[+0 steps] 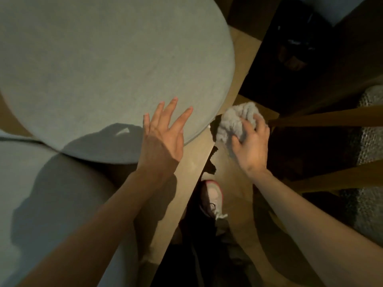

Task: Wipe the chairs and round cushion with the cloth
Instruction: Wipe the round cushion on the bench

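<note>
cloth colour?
Light grey, fluffy cloth, gripped by the right hand; head view.

Right hand (251, 145) grips cloth (236, 121); left hand (163, 133) (fingers spread) over cushion (103, 69).

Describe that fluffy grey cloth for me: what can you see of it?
The cloth is pale grey and looks soft and fluffy, like thick pile fabric. It is crumpled into a loose bunch, not spread flat. The right hand grips it from above, fingers curled over its near side. It lies on a tan wooden surface just right of the round cushion; whether it touches the cushion is unclear.
</note>
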Demonstrator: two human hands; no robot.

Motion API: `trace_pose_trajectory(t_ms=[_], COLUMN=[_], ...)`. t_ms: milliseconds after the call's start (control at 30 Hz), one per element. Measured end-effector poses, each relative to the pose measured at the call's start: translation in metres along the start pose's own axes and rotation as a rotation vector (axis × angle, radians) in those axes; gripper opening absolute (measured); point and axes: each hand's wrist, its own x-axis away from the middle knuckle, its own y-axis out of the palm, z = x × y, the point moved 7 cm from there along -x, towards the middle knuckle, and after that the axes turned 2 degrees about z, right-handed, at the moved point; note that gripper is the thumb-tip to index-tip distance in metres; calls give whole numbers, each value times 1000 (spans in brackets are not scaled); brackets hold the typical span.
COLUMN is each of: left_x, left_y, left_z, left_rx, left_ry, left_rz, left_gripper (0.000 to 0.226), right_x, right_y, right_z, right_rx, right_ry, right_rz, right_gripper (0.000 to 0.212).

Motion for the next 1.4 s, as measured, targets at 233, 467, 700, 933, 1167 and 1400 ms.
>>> trace_pose_trajectory(t_ms=[233,467,700,933,1167,1400], left_x=[-100,-190,-194,-134,5,107], left_y=[20,43,44,39,17,-4], left_z=[23,26,28,21,-14,-54], left_rx=[-178,-251,-182,31,134,7], left_ry=[33,40,83,39,56,-2], left_rz=[-34,-14,22,-23,-40,-129], left_gripper=[51,47,45,50,55,55], right_x=[-127,-229,-214,-134,2,163], right_y=[-21,17,27,36,67,95], right_z=[-9,11,15,11,-5,-39], right_rx=[-21,-73,-147,-148,-382,-427], right_ry=[-26,162,99,138,309,250], right_rz=[85,-103,-54,-57,-76,-208], right_gripper=[49,51,42,35,37,51])
